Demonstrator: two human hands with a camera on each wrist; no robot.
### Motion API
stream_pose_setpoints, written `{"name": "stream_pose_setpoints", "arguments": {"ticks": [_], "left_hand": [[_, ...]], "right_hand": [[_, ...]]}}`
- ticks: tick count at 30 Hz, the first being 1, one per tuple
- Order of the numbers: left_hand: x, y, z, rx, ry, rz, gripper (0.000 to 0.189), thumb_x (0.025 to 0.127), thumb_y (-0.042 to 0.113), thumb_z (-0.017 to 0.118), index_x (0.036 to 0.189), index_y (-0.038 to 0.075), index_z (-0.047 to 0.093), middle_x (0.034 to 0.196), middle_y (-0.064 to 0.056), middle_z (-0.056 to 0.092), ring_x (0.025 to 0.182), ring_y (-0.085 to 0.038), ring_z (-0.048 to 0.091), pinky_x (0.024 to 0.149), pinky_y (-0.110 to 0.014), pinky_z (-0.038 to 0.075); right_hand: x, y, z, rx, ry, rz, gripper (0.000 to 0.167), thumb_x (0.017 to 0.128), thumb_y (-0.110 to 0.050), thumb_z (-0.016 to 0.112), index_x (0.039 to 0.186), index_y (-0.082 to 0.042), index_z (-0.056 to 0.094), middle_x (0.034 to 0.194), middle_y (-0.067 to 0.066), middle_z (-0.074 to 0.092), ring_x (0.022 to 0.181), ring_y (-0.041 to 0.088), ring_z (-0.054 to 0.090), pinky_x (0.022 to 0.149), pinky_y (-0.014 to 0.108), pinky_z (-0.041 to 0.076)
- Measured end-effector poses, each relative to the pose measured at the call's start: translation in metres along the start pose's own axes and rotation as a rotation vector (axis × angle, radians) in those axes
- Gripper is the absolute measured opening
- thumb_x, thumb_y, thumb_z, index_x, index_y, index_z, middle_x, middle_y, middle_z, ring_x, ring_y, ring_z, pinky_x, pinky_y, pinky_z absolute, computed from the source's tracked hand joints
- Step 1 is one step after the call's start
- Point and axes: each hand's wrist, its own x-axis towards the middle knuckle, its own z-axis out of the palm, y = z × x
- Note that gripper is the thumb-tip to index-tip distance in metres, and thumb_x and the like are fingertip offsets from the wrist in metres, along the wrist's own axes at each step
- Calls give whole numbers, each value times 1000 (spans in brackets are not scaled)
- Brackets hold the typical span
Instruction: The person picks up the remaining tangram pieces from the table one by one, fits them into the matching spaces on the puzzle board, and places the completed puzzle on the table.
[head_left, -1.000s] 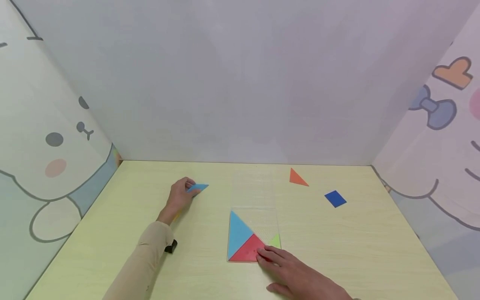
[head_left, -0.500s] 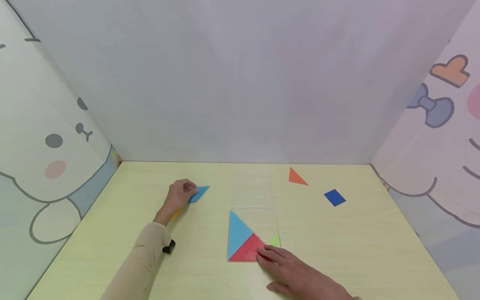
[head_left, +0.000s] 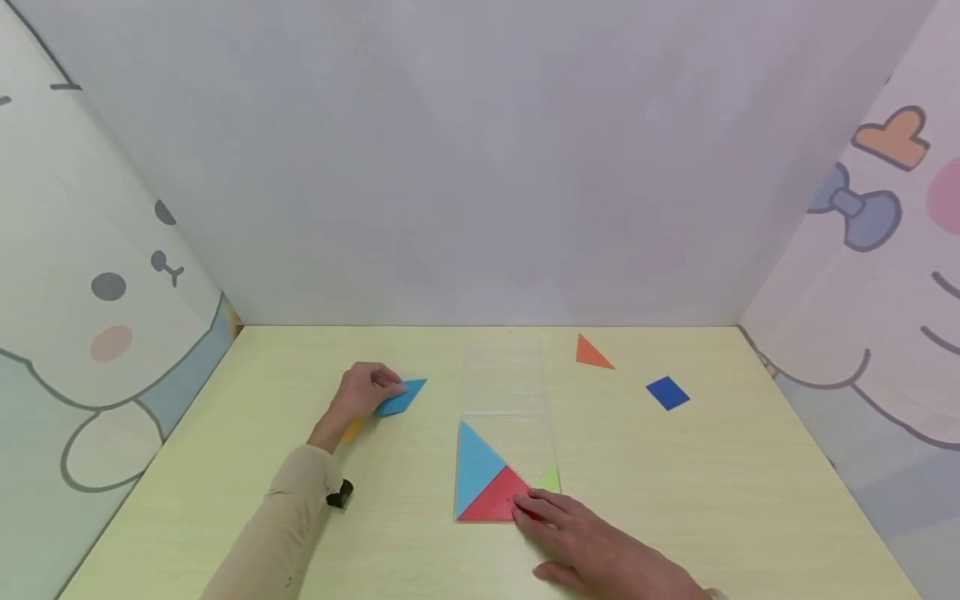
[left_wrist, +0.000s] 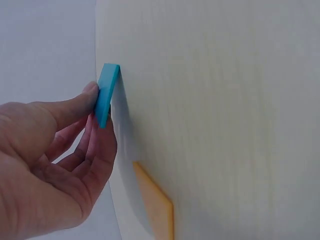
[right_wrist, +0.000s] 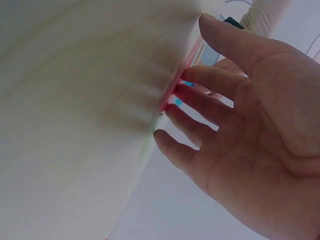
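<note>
"Parallelogram (head_left: 400, 402): where?"
"Pinched in your left hand (head_left: 365, 388), left of the tray (head_left: 534, 437); your right hand (head_left: 596, 546), fingers loose, touches the red triangle (head_left: 491, 500)."
"Your step?"
"Pickup, seemingly; next likely calls for aligning it to the tray."

The left sleeve (head_left: 266, 527) is beige, with a black block (head_left: 341, 494).
</note>
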Motion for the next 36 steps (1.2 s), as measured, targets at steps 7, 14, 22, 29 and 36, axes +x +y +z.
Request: {"name": "stream_pose_setpoints", "arguments": {"ticks": [7,14,22,29,36], "left_hand": [[-1,8,4,-22,-35,40,13,94,14,77,100,2,77,89,-7,73,84,-21,66,75,-35,52],[-1,19,7,-55,-63,84,10,93,13,78,98,5,77,90,-6,73,80,-18,64,69,-29,51],[1,32,13,-50,-84,202,7,92,13,78,96,7,79,89,-2,75,79,-16,64,71,-30,52],[2,46,23,-65,-131,299,5,91,10,79,95,6,79,89,-2,75,82,-16,65,74,-32,53],[4,59,34,-77,-192,318,6,93,11,77,96,7,79,90,0,74,84,-15,64,77,-31,53]], "right_hand": [[1,0,-1,26,-24,19,62,108,-49,44,160,-17,38,163,2,38,147,27,39,110,38,46],[1,-1,-2,39,-30,22,62,108,-49,45,160,-17,38,163,2,38,147,26,39,110,38,46],[1,-3,-3,54,-39,37,62,108,-50,44,161,-19,37,164,1,37,148,26,38,110,37,46],[2,-1,-2,32,-26,24,62,108,-49,44,160,-17,37,163,1,38,147,25,38,110,37,46],[2,0,-1,31,-21,16,61,108,-48,44,160,-17,38,163,2,38,147,25,39,110,37,46]]}}
